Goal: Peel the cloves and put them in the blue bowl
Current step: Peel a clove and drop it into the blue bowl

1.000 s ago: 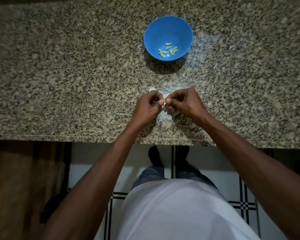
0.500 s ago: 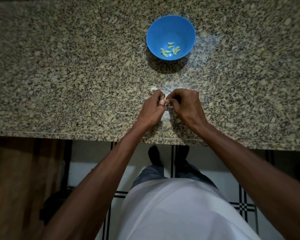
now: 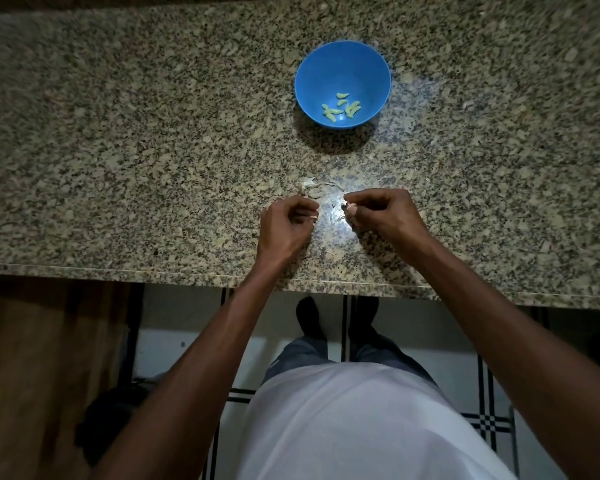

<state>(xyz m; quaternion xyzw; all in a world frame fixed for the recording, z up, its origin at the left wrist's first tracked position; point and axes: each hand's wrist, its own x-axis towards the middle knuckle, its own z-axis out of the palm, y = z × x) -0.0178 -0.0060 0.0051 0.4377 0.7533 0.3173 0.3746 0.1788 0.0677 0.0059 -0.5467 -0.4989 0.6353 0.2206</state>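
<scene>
Cloves (image 3: 342,109) in bowl (image 3: 326,67) — skins (image 3: 317,188), perhaps, nearer

bowl (image 3: 342,69): bright blue
peeled cloves (image 3: 342,109): pale yellow-green
countertop (image 3: 153,133): speckled beige, grey and black granite
skins (image 3: 317,188): whitish
floor tiles (image 3: 465,358): white, black stripes
shirt (image 3: 343,427): white

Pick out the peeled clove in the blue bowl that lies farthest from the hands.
It is the topmost clove in the blue bowl, a curved piece lying alone toward the bowl's far side. The other cloves cluster below it, nearer the hands.
</scene>
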